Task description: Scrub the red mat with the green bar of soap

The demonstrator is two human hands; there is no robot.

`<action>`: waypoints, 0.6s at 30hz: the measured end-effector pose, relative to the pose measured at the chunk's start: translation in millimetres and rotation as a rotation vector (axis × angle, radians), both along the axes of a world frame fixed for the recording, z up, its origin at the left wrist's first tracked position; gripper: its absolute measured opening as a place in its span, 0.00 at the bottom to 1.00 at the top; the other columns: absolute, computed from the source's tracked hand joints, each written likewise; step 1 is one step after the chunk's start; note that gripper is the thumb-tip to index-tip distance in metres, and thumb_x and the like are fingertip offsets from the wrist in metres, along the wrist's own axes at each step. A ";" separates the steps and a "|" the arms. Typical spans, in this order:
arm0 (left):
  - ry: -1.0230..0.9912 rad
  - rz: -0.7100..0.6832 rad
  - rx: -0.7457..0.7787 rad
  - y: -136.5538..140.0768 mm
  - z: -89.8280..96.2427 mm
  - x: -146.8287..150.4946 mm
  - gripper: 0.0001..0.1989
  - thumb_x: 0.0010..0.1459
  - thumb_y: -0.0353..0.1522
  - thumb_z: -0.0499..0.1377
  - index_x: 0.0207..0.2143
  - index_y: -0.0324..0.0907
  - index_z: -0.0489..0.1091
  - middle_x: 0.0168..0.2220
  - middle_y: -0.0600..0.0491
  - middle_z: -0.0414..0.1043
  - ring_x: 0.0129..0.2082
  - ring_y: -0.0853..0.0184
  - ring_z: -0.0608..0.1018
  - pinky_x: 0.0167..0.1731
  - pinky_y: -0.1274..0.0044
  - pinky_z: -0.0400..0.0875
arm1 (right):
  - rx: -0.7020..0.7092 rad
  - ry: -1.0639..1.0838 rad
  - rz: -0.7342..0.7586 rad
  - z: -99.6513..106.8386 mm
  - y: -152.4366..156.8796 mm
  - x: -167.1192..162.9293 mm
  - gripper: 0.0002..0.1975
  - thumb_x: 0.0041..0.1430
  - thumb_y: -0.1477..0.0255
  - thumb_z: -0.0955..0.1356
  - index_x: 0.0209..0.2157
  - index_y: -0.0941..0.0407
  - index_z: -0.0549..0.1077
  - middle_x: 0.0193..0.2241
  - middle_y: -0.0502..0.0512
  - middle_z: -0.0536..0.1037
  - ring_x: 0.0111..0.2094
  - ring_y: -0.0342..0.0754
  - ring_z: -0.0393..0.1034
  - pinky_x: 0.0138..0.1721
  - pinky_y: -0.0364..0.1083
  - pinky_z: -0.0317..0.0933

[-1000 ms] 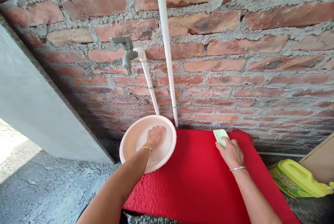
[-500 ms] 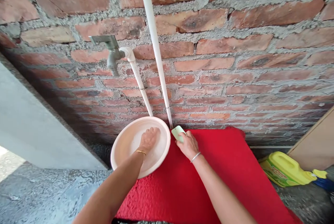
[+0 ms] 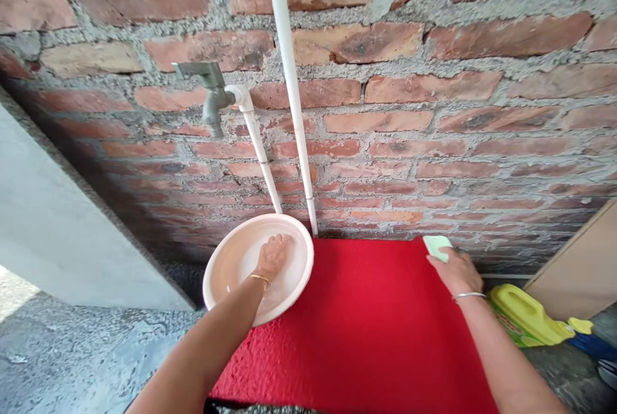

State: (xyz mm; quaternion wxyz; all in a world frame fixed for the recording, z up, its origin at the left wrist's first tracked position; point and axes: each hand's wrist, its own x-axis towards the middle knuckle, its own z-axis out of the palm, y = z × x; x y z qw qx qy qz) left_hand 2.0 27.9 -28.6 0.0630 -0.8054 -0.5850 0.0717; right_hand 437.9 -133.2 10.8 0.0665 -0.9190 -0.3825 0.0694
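My left hand (image 3: pixel 272 256) reaches into a pale pink basin (image 3: pixel 212 276) that holds some water. Its fingers are curled, and whatever may lie under them is hidden. My right hand (image 3: pixel 457 269) grips a flat, pale green scrubbing brush (image 3: pixel 438 245) with rounded corners; its underside is out of sight. The brush is at the far right corner of a red cloth (image 3: pixel 366 311) laid over a flat surface. The basin stands on the cloth's left part, where the fabric looks wet and wrinkled.
A brick wall (image 3: pixel 395 121) rises behind the cloth, with a tap (image 3: pixel 212 96) above the basin and a white pipe (image 3: pixel 292 80). A grey slab (image 3: pixel 81 208) stands at left beside wet floor (image 3: pixel 106 350). A yellow jug (image 3: pixel 525 314) lies at right by a tan board (image 3: pixel 578 260).
My right hand has moved with the brush to the right, from beside the basin to the cloth's far right corner. My left hand has stayed in the basin.
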 end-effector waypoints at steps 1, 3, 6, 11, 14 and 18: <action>-0.004 0.001 0.001 -0.3 0.9 1.0 0.19 0.66 0.23 0.43 0.53 0.42 0.66 0.46 0.44 0.70 0.46 0.60 0.74 0.39 0.72 0.74 | -0.005 -0.008 -0.057 0.4 -6.6 8.2 0.29 0.64 0.53 0.59 0.58 0.56 0.70 0.42 0.68 0.71 0.39 0.55 0.73 0.39 0.51 0.61; -0.011 0.003 0.000 -0.9 2.3 2.2 0.19 0.66 0.23 0.44 0.54 0.43 0.66 0.47 0.44 0.70 0.46 0.60 0.74 0.39 0.71 0.74 | 0.015 -0.010 -0.108 -2.4 -13.6 7.9 0.31 0.64 0.51 0.58 0.58 0.55 0.70 0.42 0.68 0.71 0.39 0.55 0.73 0.37 0.51 0.62; -0.016 0.005 -0.007 -1.7 3.3 2.1 0.20 0.65 0.23 0.45 0.55 0.43 0.65 0.47 0.44 0.70 0.46 0.60 0.74 0.40 0.71 0.73 | 0.115 0.054 -0.005 -13.7 -11.5 -37.9 0.28 0.61 0.50 0.61 0.55 0.51 0.72 0.40 0.59 0.70 0.35 0.52 0.71 0.35 0.49 0.62; -0.022 0.009 -0.009 -2.2 4.5 0.3 0.19 0.65 0.23 0.45 0.54 0.43 0.65 0.48 0.44 0.69 0.46 0.62 0.74 0.41 0.72 0.73 | 0.292 0.166 0.406 -33.6 0.9 -179.6 0.17 0.59 0.58 0.66 0.47 0.48 0.75 0.38 0.53 0.69 0.33 0.46 0.68 0.33 0.43 0.59; -0.028 0.009 -0.005 -2.0 4.5 -0.3 0.19 0.65 0.23 0.45 0.54 0.44 0.66 0.47 0.45 0.69 0.46 0.61 0.73 0.41 0.72 0.72 | 0.309 0.144 0.590 -38.3 4.0 -237.9 0.13 0.59 0.63 0.67 0.45 0.49 0.75 0.37 0.53 0.69 0.37 0.48 0.67 0.39 0.44 0.58; -0.037 0.010 0.001 -0.2 1.1 -1.5 0.18 0.65 0.23 0.46 0.53 0.43 0.66 0.46 0.44 0.69 0.45 0.60 0.74 0.40 0.71 0.73 | 0.256 0.072 0.644 -39.6 2.5 -237.2 0.13 0.59 0.64 0.68 0.46 0.49 0.75 0.38 0.54 0.70 0.39 0.49 0.66 0.43 0.45 0.58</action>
